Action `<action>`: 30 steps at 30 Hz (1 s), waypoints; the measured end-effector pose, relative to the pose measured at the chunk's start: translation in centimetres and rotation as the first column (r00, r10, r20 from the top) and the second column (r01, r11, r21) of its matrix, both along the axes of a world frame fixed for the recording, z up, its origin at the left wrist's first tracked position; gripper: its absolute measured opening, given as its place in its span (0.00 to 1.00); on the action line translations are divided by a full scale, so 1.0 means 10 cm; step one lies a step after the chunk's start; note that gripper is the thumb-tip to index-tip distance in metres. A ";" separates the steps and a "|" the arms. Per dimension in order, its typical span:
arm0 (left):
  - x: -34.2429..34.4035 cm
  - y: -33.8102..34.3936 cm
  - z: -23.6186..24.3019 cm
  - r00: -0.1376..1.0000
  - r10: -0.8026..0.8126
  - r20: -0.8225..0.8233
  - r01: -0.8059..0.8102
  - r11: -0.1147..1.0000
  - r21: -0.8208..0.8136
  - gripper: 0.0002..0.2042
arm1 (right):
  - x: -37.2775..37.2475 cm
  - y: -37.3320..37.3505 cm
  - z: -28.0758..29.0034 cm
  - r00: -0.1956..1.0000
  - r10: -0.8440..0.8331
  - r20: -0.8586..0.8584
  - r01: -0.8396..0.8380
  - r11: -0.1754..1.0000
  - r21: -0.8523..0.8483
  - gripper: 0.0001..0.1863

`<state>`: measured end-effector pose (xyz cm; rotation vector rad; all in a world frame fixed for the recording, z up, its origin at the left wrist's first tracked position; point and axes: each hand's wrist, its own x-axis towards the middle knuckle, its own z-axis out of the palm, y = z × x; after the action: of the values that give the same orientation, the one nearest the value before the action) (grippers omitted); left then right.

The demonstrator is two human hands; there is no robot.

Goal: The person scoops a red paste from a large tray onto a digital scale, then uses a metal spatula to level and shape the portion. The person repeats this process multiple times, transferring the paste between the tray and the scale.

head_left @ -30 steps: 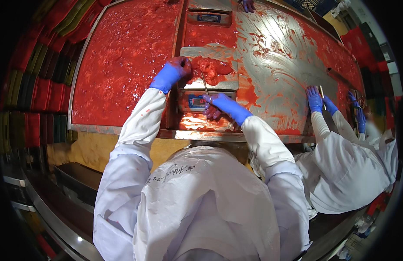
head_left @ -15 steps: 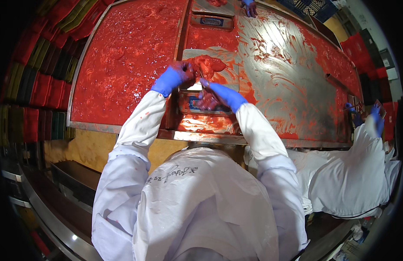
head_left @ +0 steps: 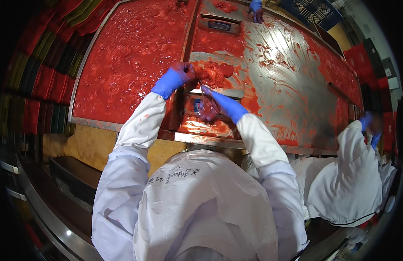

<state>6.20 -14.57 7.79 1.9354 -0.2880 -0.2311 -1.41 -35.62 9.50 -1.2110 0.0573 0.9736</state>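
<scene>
My left hand (head_left: 184,73), in a blue glove stained red, closes on the left end of a soft, glistening piece of raw red meat (head_left: 215,74). The meat lies over a metal board (head_left: 236,93) on the worktable. Just below it, my right hand (head_left: 209,108), also gloved in blue, has its fingers curled round a slim metal tool (head_left: 201,81) whose tip points up toward the meat. The tool's handle is hidden in the hand, so its exact kind cannot be told. Red wet residue covers both gloves' fingers.
A wide tray of red wet material (head_left: 132,65) lies left. Smeared steel table (head_left: 292,100) spreads right. Across the table is another person's gloved hand (head_left: 256,12); a white-clad co-worker (head_left: 347,178) stands at right. Stacked crates (head_left: 45,82) line the left; a blue crate (head_left: 312,11) is at the back.
The view has shifted slightly, moving the table a little right and down. My hands keep nearly the same hold, the right one slightly lower. The co-worker's hands at right have moved.
</scene>
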 end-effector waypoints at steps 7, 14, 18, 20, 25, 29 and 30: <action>0.11 0.14 -0.04 0.996 0.030 -0.078 -0.026 0.998 0.053 0.05 | 0.05 0.01 -0.44 0.986 -0.155 0.062 0.158 0.986 -0.056 0.21; 0.13 0.24 0.18 0.998 0.053 0.030 -0.053 0.998 0.014 0.03 | 0.34 0.12 -0.40 0.946 -0.323 -0.037 0.325 0.939 0.109 0.19; 0.05 0.73 0.62 0.954 0.221 0.202 -0.213 0.975 -0.063 0.03 | 0.11 -0.22 -0.33 0.956 -0.283 -0.080 0.294 0.907 0.301 0.21; -0.01 1.28 0.38 0.931 0.309 0.193 -0.289 0.949 -0.123 0.07 | -0.23 -0.47 -0.06 0.943 -0.334 -0.010 0.329 0.922 0.203 0.22; -0.31 2.03 -0.78 0.888 0.431 0.158 -0.448 0.737 0.507 0.18 | -0.67 -1.36 -0.15 0.888 -0.458 0.036 0.457 0.889 0.034 0.31; 0.22 0.97 -0.39 0.891 0.169 0.422 -0.313 0.902 0.298 0.19 | -0.66 -1.37 0.00 0.844 -0.533 0.052 0.531 0.845 0.061 0.29; 0.39 0.64 -0.28 0.921 0.106 0.374 -0.215 0.940 0.265 0.18 | -0.55 -1.22 0.06 0.829 -0.550 0.097 0.543 0.835 0.092 0.28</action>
<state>10.11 -8.13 4.94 2.2911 -0.3413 0.2028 -6.88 -47.82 10.11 -1.1044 0.2661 0.3917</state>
